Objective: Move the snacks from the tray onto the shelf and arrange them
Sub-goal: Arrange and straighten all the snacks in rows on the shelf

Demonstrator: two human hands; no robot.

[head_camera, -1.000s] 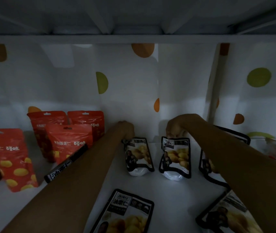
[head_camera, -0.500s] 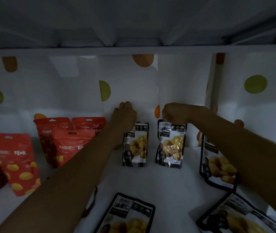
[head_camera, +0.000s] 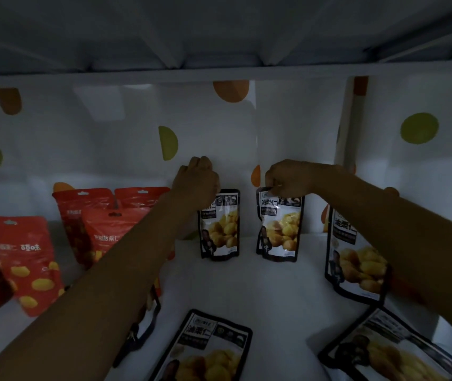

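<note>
Both arms stretch toward the back of the shelf [head_camera: 249,284]. The left hand [head_camera: 197,182], fingers curled, grips the top of the left pouch [head_camera: 220,229]. The right hand [head_camera: 288,177] pinches the top edge of the right pouch [head_camera: 280,229]. Both pouches stand upright, apart.

Centre of shelf: we find bare shelf [head_camera: 274,292] between the back row and the front edge.
Back gap: an open lane runs between the left upright pouch [head_camera: 220,229] and the right upright pouch [head_camera: 281,229].
Left edge: clustered red pouches [head_camera: 101,224] block entry.
Right edge: a tall black pouch [head_camera: 354,251] stands upright.
Front edge: two flat pouches [head_camera: 208,350] lie across the approach.
Overhead: the upper board [head_camera: 219,72] caps the height.
Arms: the left hand [head_camera: 197,182] and right hand [head_camera: 285,177] grip the upright pouch tops, and their forearms cross both sides.
</note>
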